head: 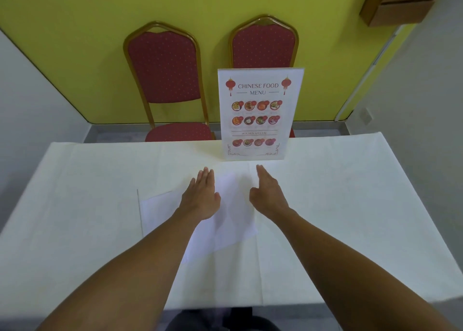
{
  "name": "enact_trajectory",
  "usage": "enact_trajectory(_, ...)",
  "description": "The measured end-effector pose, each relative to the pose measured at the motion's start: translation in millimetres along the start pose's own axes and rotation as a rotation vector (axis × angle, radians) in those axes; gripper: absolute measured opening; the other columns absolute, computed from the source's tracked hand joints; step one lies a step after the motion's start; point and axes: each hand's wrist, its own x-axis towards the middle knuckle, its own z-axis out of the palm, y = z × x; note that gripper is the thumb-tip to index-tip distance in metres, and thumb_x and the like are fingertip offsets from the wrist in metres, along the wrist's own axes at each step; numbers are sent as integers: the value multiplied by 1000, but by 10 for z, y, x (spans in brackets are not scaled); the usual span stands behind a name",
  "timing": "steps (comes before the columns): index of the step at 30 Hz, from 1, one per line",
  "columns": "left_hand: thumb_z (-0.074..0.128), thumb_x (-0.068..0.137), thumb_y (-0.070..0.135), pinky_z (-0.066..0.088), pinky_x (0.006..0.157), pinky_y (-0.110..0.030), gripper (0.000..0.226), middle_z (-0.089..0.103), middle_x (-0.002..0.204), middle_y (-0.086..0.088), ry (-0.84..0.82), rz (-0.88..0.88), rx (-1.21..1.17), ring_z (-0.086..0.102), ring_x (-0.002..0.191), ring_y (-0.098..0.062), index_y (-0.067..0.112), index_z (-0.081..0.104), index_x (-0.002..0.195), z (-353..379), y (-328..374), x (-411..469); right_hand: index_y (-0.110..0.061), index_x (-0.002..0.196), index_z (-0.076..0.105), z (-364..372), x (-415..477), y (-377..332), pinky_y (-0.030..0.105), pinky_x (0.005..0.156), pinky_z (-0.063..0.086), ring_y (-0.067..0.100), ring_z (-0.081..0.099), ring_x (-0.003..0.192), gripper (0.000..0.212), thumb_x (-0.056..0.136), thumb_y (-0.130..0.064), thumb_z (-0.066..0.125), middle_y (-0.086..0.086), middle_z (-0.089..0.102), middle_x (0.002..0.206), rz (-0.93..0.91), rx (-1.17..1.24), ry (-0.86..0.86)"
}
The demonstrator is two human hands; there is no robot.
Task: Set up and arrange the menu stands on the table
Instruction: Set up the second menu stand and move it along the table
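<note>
A clear menu stand (pixel 258 115) holding a "Chinese Food Menu" sheet stands upright near the far edge of the white-clothed table (pixel 338 205). A blank white sheet (pixel 230 220) lies flat in the middle of the table, with a thin clear upright edge (pixel 139 210) at its left. My left hand (pixel 201 195) hovers open over the sheet, fingers together pointing away. My right hand (pixel 268 193) is open beside the sheet's right edge, fingers pointing toward the stand. Neither hand holds anything.
Two red padded chairs with gold frames, one on the left (pixel 165 80) and one on the right (pixel 264 45), stand behind the table against a yellow-green wall. A wooden cabinet (pixel 400 2) hangs at the upper right. White walls flank both sides.
</note>
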Motion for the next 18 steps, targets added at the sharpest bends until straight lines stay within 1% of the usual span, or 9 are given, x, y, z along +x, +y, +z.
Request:
enact_trajectory(2, 31, 105, 35, 2, 121, -36, 69, -10, 166, -7, -18, 9, 24, -6, 153, -22, 10, -2, 160, 93, -100, -136, -15, 159, 13, 150, -146, 14, 43, 121, 20, 22, 14, 151, 73, 94, -7, 45, 1, 14, 165, -19, -92, -62)
enact_trajectory(4, 29, 106, 35, 2, 122, -36, 68, -10, 166, -8, -43, 21, 31, -6, 153, -23, 9, -3, 160, 183, -216, -280, -13, 159, 9, 294, -271, 24, 40, 120, 16, 20, 8, 152, 73, 94, -9, 42, 3, 8, 166, -30, -149, -105)
enact_trajectory(8, 29, 105, 35, 2, 122, -37, 69, -11, 165, -12, -88, 30, 20, -7, 153, -25, 6, -3, 159, 380, -453, -559, -10, 158, 5, 548, -440, 7, 44, 117, 21, 22, 1, 152, 77, 91, -12, 43, 5, 3, 166, 32, -262, -133)
enact_trajectory(11, 31, 105, 36, 0, 122, -35, 72, -16, 165, -11, -130, 5, -45, -10, 152, -23, 5, -5, 159, 535, -584, -750, -8, 155, 10, 704, -542, -5, 47, 116, 29, 30, 8, 151, 76, 88, -14, 47, 10, 14, 162, 85, -325, -98)
enact_trajectory(13, 32, 105, 37, -1, 122, -34, 73, -20, 164, -9, -143, -11, -89, -13, 152, -21, 6, -7, 158, 618, -627, -848, -8, 153, 14, 798, -603, -29, 48, 112, 34, 31, 16, 148, 75, 86, -16, 49, 12, 20, 159, 100, -339, -80)
enact_trajectory(14, 32, 105, 38, -1, 122, -34, 74, -21, 164, -9, -141, -10, -102, -15, 152, -21, 6, -7, 158, 652, -634, -882, -8, 152, 15, 842, -626, -41, 48, 112, 35, 32, 16, 147, 75, 86, -16, 49, 13, 20, 159, 102, -339, -77)
enact_trajectory(16, 33, 105, 39, -3, 122, -35, 75, -24, 163, -10, -132, 6, -115, -18, 151, -22, 6, -8, 158, 701, -628, -930, -9, 152, 14, 901, -665, -81, 48, 111, 36, 31, 12, 148, 76, 87, -17, 50, 13, 15, 160, 113, -326, -84)
enact_trajectory(18, 33, 104, 41, -5, 122, -35, 77, -25, 162, -11, -127, 26, -122, -19, 151, -23, 5, -9, 158, 746, -629, -967, -11, 151, 16, 948, -693, -116, 50, 110, 37, 32, 12, 148, 75, 85, -17, 52, 15, 15, 159, 123, -285, -86)
